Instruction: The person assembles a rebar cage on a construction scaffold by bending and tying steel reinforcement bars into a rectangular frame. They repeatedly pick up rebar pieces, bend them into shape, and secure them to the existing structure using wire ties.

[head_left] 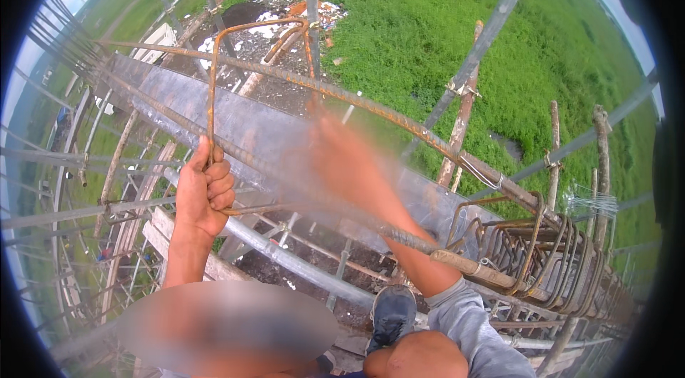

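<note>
My left hand [204, 189] is closed around one leg of a rusty, bent rebar stirrup [212, 85]. The stirrup stands up around two long ribbed steel bars, its top corner rising beyond the far bar [371, 108]. The near bar [246, 155] runs diagonally past my left fingers. My right hand [342, 153] is smeared by motion between the two bars, close to the stirrup's other leg; its fingers cannot be made out. My right forearm reaches over the near bar.
Several stirrups [564, 267] are bunched on the bars at the right. A grey metal formwork panel [264, 121] lies beneath the bars. Scaffold pipes [492, 21] and wooden poles [467, 103] stand around. My shoe [392, 312] is below, high above rubble [264, 35] and grass.
</note>
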A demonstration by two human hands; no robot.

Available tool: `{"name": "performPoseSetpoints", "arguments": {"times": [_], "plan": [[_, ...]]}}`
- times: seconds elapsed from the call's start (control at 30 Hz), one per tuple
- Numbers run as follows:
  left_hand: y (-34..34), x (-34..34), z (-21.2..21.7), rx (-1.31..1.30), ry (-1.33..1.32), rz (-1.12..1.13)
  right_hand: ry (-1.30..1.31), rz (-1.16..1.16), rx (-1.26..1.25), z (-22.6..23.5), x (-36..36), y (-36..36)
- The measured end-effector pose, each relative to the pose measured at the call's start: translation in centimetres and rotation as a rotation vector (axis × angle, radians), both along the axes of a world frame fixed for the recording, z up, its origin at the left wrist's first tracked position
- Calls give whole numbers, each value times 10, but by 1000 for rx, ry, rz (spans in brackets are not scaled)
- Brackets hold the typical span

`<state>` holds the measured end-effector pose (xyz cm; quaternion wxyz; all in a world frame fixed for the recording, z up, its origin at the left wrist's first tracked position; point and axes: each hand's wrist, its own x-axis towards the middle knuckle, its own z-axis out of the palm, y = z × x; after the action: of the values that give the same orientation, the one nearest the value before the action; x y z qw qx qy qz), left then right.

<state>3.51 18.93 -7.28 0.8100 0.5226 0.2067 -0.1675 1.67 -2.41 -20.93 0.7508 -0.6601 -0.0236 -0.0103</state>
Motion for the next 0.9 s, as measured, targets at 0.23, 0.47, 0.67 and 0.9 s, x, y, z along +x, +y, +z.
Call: {"name": "performPoseSetpoints", "arguments": {"times": [0.23,0.47,0.67,0.9], "plan": [[32,1,30,719,-344,-393,318,228,500,-10,-8,37],[-28,85,95,1237,-473,-887,344,368,1085,-31,-4,91],[-105,68,67,844,-652,-811,504,251,1472,-19,1,90],[-96,101,29,994,-612,-749,642,373,157,-61,-75,66]]}}
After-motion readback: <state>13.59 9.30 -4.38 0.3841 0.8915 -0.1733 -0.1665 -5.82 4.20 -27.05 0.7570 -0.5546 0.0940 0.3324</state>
